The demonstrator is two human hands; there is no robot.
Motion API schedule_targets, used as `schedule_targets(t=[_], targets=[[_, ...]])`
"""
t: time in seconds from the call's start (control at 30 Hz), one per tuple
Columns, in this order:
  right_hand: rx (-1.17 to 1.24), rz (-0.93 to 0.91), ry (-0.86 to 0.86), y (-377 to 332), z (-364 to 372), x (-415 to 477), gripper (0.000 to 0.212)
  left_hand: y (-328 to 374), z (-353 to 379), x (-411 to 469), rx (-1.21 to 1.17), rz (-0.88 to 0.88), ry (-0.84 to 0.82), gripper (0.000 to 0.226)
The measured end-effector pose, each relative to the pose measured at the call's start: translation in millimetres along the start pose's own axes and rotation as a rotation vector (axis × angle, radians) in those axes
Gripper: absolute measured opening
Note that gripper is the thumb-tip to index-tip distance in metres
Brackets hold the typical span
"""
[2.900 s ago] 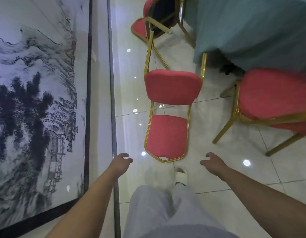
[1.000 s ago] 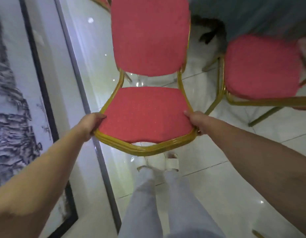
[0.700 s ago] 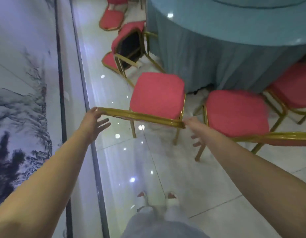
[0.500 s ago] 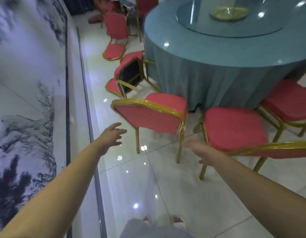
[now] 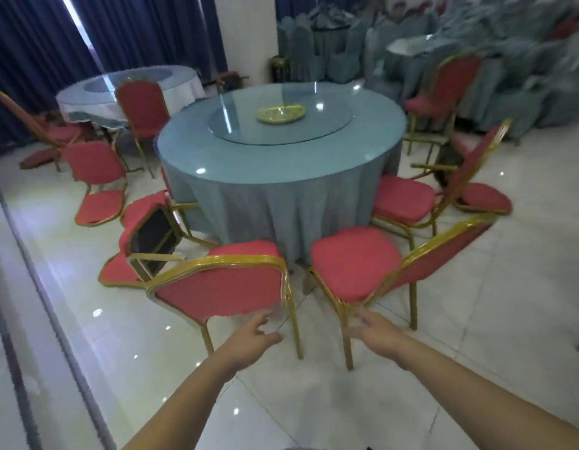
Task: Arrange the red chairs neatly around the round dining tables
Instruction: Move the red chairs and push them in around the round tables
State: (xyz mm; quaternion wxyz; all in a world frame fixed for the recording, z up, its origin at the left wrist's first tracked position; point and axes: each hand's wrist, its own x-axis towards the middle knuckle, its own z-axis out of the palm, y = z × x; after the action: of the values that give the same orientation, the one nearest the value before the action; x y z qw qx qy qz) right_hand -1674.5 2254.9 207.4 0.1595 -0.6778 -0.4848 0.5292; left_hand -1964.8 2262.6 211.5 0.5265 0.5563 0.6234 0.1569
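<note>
Left hand [image 5: 252,341] and right hand [image 5: 377,332] hover spread-fingered, gripping nothing. Upright red chair [image 5: 226,289] faces the round table [image 5: 281,164].

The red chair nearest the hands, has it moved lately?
Yes. The red chair lay tipped over by the wall; now it stands upright, farther from the wall, with its seat toward the teal round table.

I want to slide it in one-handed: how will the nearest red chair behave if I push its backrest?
The nearest red chair likely slides easily: thin legs on glossy tile floor. Its slim gold tube frame suggests light and stiff. Pushed high on the backrest, it might tip toward the round table instead.
</note>
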Motion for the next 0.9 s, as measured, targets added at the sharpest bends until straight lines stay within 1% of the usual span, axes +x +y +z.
schedule_targets(t=[0.23, 0.33, 0.4, 0.53, 0.7, 0.9], targets=[[0.186, 0.143, 0.286, 51.0, -26.3, -84.4, 0.052, 25.6, 47.5, 11.4, 0.087, 0.130, -0.269, 0.059], [0.238, 0.194, 0.382, 72.8, -40.6, -122.8, 0.043, 35.4, 76.1, 14.5, 0.142, 0.169, -0.358, 0.062], [0.269, 0.207, 0.448, 85.5, -54.5, -144.7, 0.041, 45.8, 95.9, 14.6, 0.162, 0.192, -0.397, 0.062], [0.318, 0.181, 0.557, 109.1, -87.7, -174.2, 0.040, 81.2, 136.8, 14.8, 0.217, 0.247, -0.481, 0.055], [0.406, 0.138, 0.631, 149.7, -142.1, -186.9, 0.039, 145.8, 196.9, 29.4, 0.303, 0.323, -0.512, 0.049], [0.439, 0.101, 0.704, 221.9, -226.1, -195.9, 0.032, 225.9, 296.6, 55.0, 0.361, 0.395, -0.487, 0.057]])
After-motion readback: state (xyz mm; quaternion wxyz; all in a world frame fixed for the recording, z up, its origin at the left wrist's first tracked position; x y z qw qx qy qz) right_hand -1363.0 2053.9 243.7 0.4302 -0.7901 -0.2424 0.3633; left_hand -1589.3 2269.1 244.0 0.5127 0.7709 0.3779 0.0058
